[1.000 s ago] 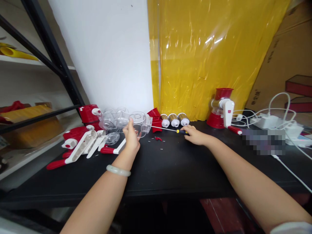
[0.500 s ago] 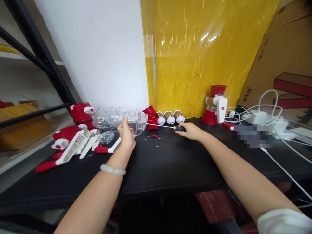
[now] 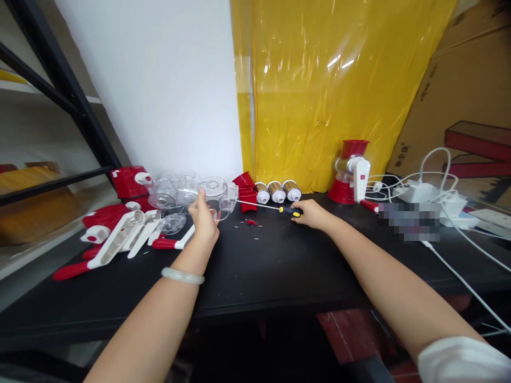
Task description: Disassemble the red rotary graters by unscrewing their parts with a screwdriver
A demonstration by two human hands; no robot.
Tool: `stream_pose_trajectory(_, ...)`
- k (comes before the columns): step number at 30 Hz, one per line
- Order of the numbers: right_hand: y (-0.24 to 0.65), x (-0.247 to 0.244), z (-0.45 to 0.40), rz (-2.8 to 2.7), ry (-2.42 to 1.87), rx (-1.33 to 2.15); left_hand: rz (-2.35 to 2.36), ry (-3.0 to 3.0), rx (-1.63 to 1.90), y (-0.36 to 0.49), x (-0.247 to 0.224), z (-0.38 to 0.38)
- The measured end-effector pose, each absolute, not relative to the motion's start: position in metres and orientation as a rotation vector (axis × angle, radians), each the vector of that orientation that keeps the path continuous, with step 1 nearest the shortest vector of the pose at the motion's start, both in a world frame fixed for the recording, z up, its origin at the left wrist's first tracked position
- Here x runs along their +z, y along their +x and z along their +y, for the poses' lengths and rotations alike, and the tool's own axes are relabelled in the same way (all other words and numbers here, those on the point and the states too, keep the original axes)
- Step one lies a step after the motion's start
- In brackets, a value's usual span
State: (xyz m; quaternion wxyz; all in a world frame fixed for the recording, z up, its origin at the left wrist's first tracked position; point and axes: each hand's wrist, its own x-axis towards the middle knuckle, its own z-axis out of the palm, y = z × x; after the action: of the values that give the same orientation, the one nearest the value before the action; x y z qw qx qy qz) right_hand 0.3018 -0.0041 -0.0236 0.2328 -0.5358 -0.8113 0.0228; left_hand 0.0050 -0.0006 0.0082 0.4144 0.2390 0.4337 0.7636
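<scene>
My left hand (image 3: pixel 204 217) is closed on a clear plastic grater housing (image 3: pixel 215 187), thumb on top and some fingers hidden behind it. My right hand (image 3: pixel 310 214) grips the black-and-yellow handle of a screwdriver (image 3: pixel 288 211). Its long shaft runs left, and the tip meets the right end of the clear housing; the exact contact is too small to tell. Below the shaft lie a small red part (image 3: pixel 251 222) and several tiny screws or pins (image 3: pixel 256 239) on the black table (image 3: pixel 263 276).
Red hopper pieces (image 3: pixel 245 192) and metal grater drums (image 3: pixel 276 192) stand behind the hands. More clear housings (image 3: pixel 163 191), white crank handles (image 3: pixel 122 236) and red bases (image 3: pixel 106 218) crowd the left. An assembled red grater (image 3: pixel 346 175), chargers and cables (image 3: pixel 419 190) are at right.
The screwdriver handle has turned, showing more yellow, while its tip stays at the housing. My left hand keeps its hold. The whole view has shifted slightly.
</scene>
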Motion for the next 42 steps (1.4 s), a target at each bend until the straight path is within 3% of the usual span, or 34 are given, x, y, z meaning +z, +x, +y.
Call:
stream_pose_trajectory(19, 0.306, -0.025, -0.001, -2.215, -1.308, 0.095, 1.093, 0.573, 1.910, 0.004, 0.007, -0.002)
stream_pose_trajectory(27, 0.296, -0.025, -0.009, -2.226, -1.334, 0.299, 1.092, 0.615, 1.916, 0.005, 0.006, -0.003)
stream_pose_trajectory(35, 0.297, -0.027, -0.006, -2.266, -1.315, 0.036, 1.058, 0.604, 1.903, 0.005, 0.006, -0.004)
stream_pose_trajectory(42, 0.299, -0.034, -0.001, -2.211, -1.326, 0.040, 1.081, 0.610, 1.909, 0.002, 0.003, -0.001)
